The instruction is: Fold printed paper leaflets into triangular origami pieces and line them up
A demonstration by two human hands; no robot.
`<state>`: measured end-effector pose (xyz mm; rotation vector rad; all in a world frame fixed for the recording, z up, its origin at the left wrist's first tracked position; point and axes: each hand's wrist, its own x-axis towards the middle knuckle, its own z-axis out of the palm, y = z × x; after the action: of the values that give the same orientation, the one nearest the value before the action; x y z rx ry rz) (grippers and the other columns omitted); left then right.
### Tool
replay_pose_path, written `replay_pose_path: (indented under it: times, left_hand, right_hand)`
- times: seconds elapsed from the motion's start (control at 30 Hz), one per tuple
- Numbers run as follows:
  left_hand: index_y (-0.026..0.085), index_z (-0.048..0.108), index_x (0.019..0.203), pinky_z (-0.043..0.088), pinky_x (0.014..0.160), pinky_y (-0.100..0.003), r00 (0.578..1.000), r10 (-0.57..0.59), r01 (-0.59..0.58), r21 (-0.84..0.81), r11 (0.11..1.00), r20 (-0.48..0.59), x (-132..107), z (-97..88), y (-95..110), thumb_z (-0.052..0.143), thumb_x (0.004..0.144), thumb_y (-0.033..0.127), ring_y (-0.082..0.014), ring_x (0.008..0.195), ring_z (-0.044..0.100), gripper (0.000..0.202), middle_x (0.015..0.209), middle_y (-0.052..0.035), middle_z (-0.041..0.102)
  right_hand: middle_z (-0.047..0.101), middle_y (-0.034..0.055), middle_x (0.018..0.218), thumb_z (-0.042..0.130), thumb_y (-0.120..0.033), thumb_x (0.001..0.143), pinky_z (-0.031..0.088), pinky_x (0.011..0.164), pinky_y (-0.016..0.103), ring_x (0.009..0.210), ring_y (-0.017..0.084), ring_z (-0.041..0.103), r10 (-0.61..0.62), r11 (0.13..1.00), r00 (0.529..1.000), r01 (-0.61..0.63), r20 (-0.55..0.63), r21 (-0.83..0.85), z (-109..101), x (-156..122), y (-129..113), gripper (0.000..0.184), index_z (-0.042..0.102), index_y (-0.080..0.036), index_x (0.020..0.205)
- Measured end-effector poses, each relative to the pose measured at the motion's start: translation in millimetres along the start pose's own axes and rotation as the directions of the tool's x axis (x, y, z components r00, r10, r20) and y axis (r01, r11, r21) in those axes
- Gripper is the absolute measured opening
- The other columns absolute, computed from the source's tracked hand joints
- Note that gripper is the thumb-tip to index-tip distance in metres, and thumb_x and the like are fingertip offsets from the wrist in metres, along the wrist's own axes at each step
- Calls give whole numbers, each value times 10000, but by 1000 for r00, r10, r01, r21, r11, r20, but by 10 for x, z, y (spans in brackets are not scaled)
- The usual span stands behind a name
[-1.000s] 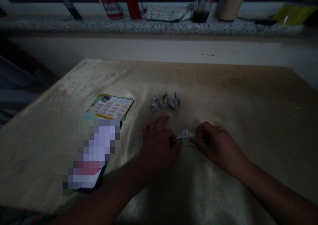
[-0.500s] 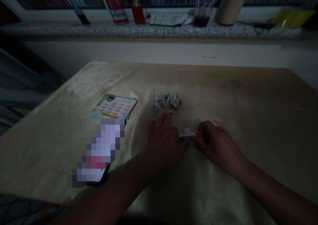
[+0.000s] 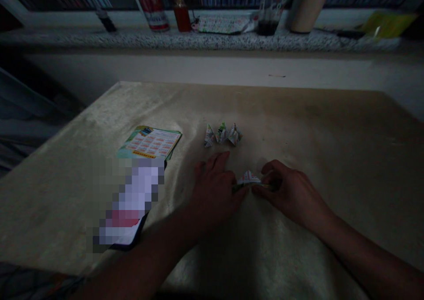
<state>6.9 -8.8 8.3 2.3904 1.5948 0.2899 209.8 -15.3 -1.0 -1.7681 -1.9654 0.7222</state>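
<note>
In the head view, grips the folded paper (image 3: 249, 177) from both ends — clamped on it with the left hand (image 3: 214, 187) and, opposite, the right hand (image 3: 292, 189). Shows three folded pieces (image 3: 221, 133) just beyond the left hand, phone (image 3: 134, 203) and stacked cards (image 3: 152, 142) well to the left. Leaves broad tabletop (image 3: 341, 154) right of the grip — meets its far edge (image 3: 265, 88) only well beyond.

Place: appeared a home | far: speckled windowsill (image 3: 212, 42) held red can (image 3: 153, 9), cup (image 3: 268, 25) | near: table (image 3: 298, 114) bore phone (image 3: 134, 203) at left
</note>
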Motion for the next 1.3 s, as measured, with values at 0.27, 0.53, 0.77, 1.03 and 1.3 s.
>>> replay_pose_path:
  times: [0.27, 0.53, 0.77, 1.03, 1.3]
  left_hand:
    - [224, 801, 749, 332, 1102, -644, 995, -62, 69, -95, 993, 74, 33, -79, -117, 752, 806, 362, -398, 1444, 402, 157, 1570, -154, 463]
    - [223, 786, 719, 311, 1100, -688, 994, -84, 92, -109, 990, 74, 28, -108, -173, 779, 774, 325, -433, 1451, 379, 117, 1588, -144, 435]
    - [214, 773, 783, 307, 1115, -676, 991, -96, 107, -119, 987, 97, 17, -119, -200, 777, 778, 295, -425, 1456, 378, 82, 1600, -148, 409]
    - [220, 725, 995, 311, 1134, -610, 999, -24, 27, -171, 985, 23, -62, -32, -169, 694, 822, 212, -356, 1461, 378, 176, 1573, -129, 452]
    - [220, 722, 938, 312, 1123, -533, 999, 44, -45, -258, 965, -12, -66, 27, -150, 674, 792, 120, -313, 1405, 435, 183, 1471, -92, 566]
  right_hand:
    - [785, -21, 754, 769, -255, 788, 546, 623, 318, 667, 206, 749, 77, 975, 995, -89, 67, 201, -67, -12, 42, 264, 597, -262, 989]
    - [781, -13, 711, 814, -297, 747, 581, 571, 323, 618, 219, 756, 82, 963, 996, -89, 37, 255, -92, -5, 280, 285, 634, -260, 965]
    - [767, 19, 731, 819, -381, 768, 577, 580, 313, 636, 211, 739, 38, 980, 998, -49, 55, 195, -167, -20, 420, 241, 722, -218, 916]
    - [736, 74, 1033, 667, -205, 912, 549, 837, 405, 939, 236, 692, -373, 928, 926, 373, 58, 11, -194, -32, 335, 171, 778, -251, 1033]
    - [739, 48, 1037, 661, -117, 864, 504, 889, 444, 995, 247, 668, -430, 903, 901, 428, 54, 35, -158, -9, 271, 165, 742, -251, 919]
